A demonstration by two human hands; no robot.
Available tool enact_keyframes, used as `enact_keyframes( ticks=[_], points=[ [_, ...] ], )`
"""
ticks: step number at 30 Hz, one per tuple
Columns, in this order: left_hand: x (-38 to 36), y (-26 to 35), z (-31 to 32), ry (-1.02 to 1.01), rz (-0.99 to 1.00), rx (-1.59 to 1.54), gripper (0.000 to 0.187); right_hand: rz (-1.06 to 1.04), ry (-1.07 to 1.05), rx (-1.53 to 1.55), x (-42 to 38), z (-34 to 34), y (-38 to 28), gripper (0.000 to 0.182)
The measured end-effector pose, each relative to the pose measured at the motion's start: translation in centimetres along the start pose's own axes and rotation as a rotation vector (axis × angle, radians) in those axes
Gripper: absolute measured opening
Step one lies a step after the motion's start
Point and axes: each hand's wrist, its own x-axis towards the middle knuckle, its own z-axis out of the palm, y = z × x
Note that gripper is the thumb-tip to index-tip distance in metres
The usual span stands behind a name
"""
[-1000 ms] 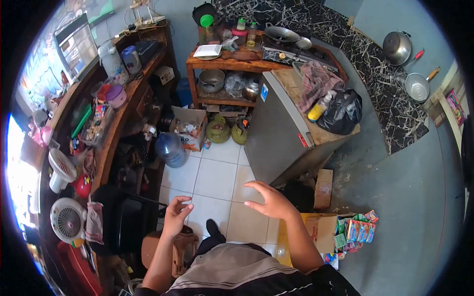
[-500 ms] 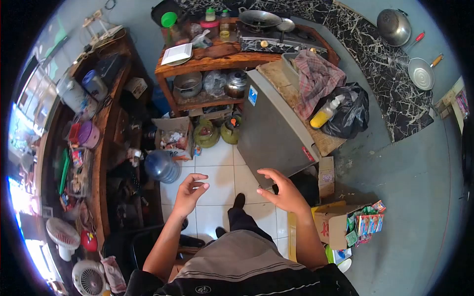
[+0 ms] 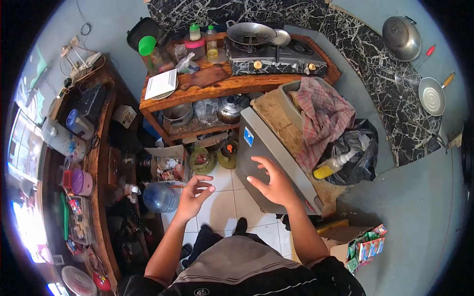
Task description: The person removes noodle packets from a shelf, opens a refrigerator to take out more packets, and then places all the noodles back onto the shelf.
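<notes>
My left hand hovers above the tiled floor with its fingers bent and apart, holding nothing. In front of the grey fridge hangs my right hand, fingers spread and also holding nothing. Close to the left hand, lower down, lies a clear blue water jug. Two green gas cylinders stand on the floor beyond the hands. On top of the fridge are a checked cloth, a pump bottle with yellow liquid and a black plastic bag.
A wooden table ahead bears a gas stove with a wok. A crowded wooden shelf runs along the left. A cardboard box with hanging sachets stands at right. Pans hang on the wall.
I have stepped forward, so the table, stove and fridge show nearer and lower in view. My right hand now appears in front of the fridge. Both hands stay raised and apart.
</notes>
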Motion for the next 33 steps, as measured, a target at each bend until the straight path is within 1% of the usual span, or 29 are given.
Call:
enact_keyframes(
  ticks=[2, 3, 6, 9, 12, 14, 16, 18, 20, 22, 24, 26, 27, 28, 30, 31, 33],
  points=[
    [1.6, -0.9, -1.3, -0.026, -0.052, 0.034, 0.031, -0.001, 0.031, -0.009, 1.5, 0.7, 0.2, 0.055],
    [2.4, -0.7, -1.9, -0.028, -0.086, 0.057, 0.031, 0.033, 0.06, -0.019, 2.1, 1.2, 0.5, 0.056],
    [5.5, -2.3, -4.4, -0.073, -0.086, 0.035, 0.032, 0.11, 0.14, -0.06, 3.6, 2.3, 0.6, 0.057],
    [9.7, -2.5, -6.9, -0.196, -0.048, 0.032, 0.032, 0.175, 0.252, -0.09, 4.9, 3.2, -0.3, 0.057],
    [13.7, 0.2, -7.9, -0.289, -0.02, 0.057, 0.033, 0.21, 0.376, -0.103, 5.9, 4.1, -0.8, 0.056],
    [16.2, 1.5, -8.1, -0.32, 0.112, 0.241, 0.034, 0.243, 0.431, -0.093, 6.4, 4.6, -1.1, 0.056],
    [18.8, 2.2, -7.4, -0.379, 0.145, 0.251, 0.036, 0.263, 0.49, -0.108, 6.8, 4.9, -1.0, 0.056],
    [20.8, 3.1, -5.9, -0.442, 0.254, 0.285, 0.037, 0.288, 0.543, -0.119, 7.0, 5.2, -1.1, 0.056],
    [22.8, 3.0, -4.2, -0.498, 0.293, 0.292, 0.04, 0.387, 0.541, -0.085, 7.3, 5.0, -1.3, 0.058],
    [24.3, 3.6, -2.0, -0.556, 0.415, 0.4, 0.043, 0.366, 0.553, -0.111, 7.6, 4.9, -0.2, 0.059],
    [25.8, 3.1, 0.0, -0.587, 0.436, 0.419, 0.045, 0.337, 0.553, -0.134, 7.7, 5.0, 1.5, 0.061],
    [27.4, 1.2, 1.7, -0.57, 0.652, 0.502, 0.047, 0.348, 0.534, -0.204, 8.1, 5.3, 3.3, 0.064],
    [27.5, 1.4, 2.3, -0.568, 0.648, 0.575, 0.052, 0.404, 0.497, -0.175, 8.5, 5.0, 3.0, 0.067],
    [27.7, 1.5, 2.7, -0.577, 0.65, 0.583, 0.052, 0.406, 0.504, -0.166, 8.8, 5.1, 3.5, 0.067],
    [28.6, 1.2, 3.6, -0.586, 0.739, 0.709, 0.056, 0.436, 0.468, -0.245, 9.7, 5.3, 4.5, 0.067],
    [29.1, 0.9, 3.9, -0.593, 0.763, 0.734, 0.061, 0.438, 0.476, -0.244, 10.1, 5.3, 4.6, 0.067],
    [29.7, 0.7, 4.3, -0.609, 0.744, 0.749, 0.063, 0.445, 0.442, -0.388, 10.8, 5.5, 4.5, 0.068]
  ],
)
